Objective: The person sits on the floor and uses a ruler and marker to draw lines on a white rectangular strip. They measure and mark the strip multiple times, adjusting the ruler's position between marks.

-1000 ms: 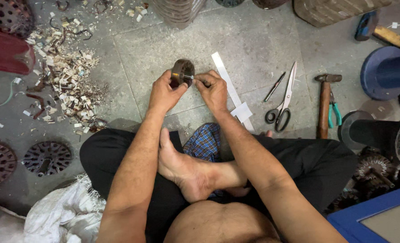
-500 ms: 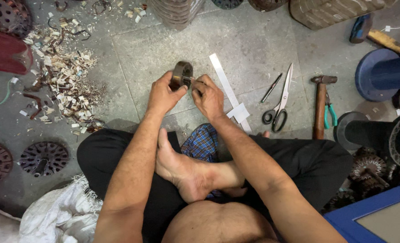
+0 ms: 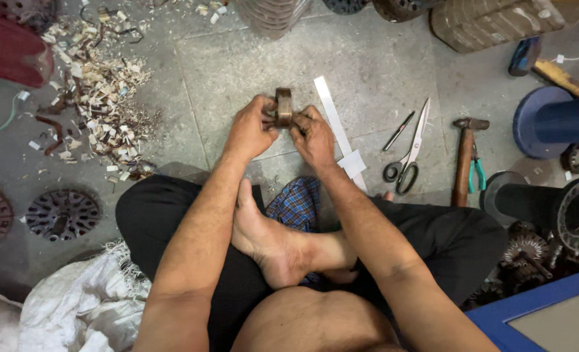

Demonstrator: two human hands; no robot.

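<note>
1. Turning on edge since a second ago, the small brown metal ring now shows its narrow rim to the camera rather than its open face, so the work seems to have moved round to its side.
2. Left hand pinches the ring from its left side, thumb and fingers closed on it.
3. Right hand presses on the ring's right side, fingertips bunched against it; what they do there is hidden.
4. Ring sits just above the stone floor, in front of the crossed legs.
5. Right of the ring lie a white paper strip, scissors and a hammer; left of it, a heap of scraps.
</note>
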